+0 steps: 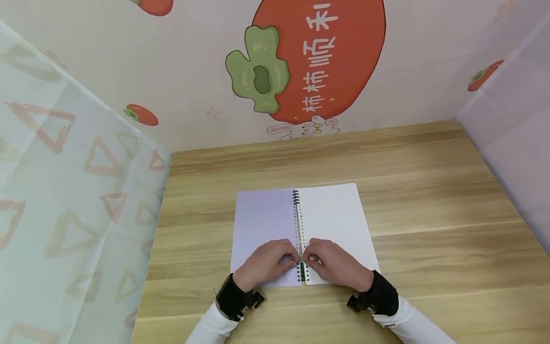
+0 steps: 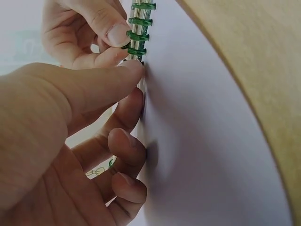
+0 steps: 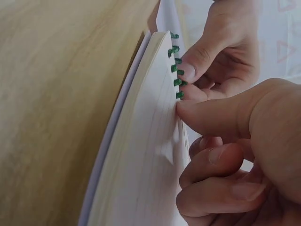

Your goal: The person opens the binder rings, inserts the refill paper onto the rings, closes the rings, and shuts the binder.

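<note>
A ring-bound notebook lies open flat, its lilac cover (image 1: 264, 217) on the left and white lined pages (image 1: 333, 215) on the right. Dark rings (image 1: 296, 197) join the halves at the top; lower down a narrow gap runs between the two rows of holes. My left hand (image 1: 268, 260) pinches the binding from the cover side, thumb against forefinger. Opposite it, my right hand (image 1: 335, 263) pinches the binding at the page side. Both wrist views show green rings (image 2: 138, 22) right beside the thumbs. Fingertips hide part of the spine.
The notebook rests on a wood-grain table (image 1: 429, 215). A printed wall covering (image 1: 193, 71) stands behind the table, with further panels along the left and right sides. Each wrist wears a black strap (image 1: 234, 296) with a small camera.
</note>
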